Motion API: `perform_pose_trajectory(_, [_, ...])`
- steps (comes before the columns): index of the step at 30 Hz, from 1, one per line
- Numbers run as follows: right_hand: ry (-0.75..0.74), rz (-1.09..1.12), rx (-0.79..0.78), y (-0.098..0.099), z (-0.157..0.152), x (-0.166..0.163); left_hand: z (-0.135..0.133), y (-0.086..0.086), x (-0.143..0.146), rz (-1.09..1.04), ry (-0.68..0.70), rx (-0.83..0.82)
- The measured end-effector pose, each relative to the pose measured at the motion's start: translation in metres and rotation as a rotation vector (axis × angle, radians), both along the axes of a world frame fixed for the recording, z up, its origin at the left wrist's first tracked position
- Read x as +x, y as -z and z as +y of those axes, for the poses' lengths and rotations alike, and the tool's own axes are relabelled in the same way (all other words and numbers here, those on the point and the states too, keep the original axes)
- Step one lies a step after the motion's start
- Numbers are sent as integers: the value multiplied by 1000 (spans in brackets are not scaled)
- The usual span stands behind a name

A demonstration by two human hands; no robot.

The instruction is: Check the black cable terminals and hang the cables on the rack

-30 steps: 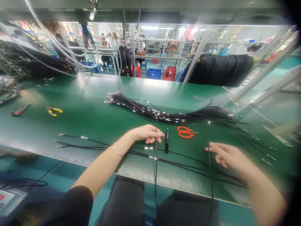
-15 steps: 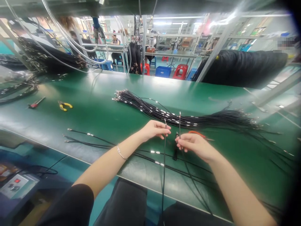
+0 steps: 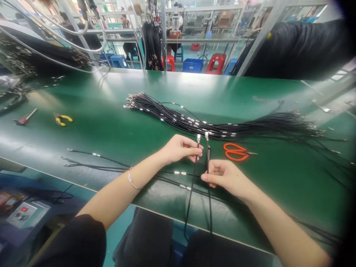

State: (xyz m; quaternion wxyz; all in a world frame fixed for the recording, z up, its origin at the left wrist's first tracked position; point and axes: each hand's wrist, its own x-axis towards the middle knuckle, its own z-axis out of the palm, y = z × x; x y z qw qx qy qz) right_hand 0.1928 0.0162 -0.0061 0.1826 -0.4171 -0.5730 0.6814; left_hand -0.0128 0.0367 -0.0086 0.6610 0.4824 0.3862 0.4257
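Between the thumb and fingers of my left hand [image 3: 185,149] is a black cable [image 3: 191,185], pinched just below its white-tipped connector end [image 3: 198,138]. My right hand [image 3: 222,174] pinches another length of black cable [image 3: 210,207] lower down, and its white connector end [image 3: 206,135] points up close to the first one. Both lengths hang down past the table's front edge toward my lap. A dark slim tool [image 3: 208,152] lies partly hidden behind the right-hand cable. Beyond my hands, a thick bundle of black cables [image 3: 178,119] with white labels lies across the table.
Orange-handled scissors [image 3: 236,152] lie right of my right hand. A few labelled cables [image 3: 96,168] run beneath my wrists. Yellow-handled pliers [image 3: 62,119] and a red-handled tool [image 3: 25,118] rest at left on the green table [image 3: 111,107]. People work in the background.
The view has tilted down. My right hand has moved lower on its cable, and the two connector ends are now closer together and facing me. The scissors have come fully into sight.
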Motion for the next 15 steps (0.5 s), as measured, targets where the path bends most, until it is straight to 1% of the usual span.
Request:
perform_pose_trajectory(6, [-39, -9, 35, 3, -3, -1, -7, -2, 4, -66, 26, 52])
perform_pose_trajectory(15, [-26, 3, -24, -4, -7, -4, -13, -4, 11, -130, 21, 64])
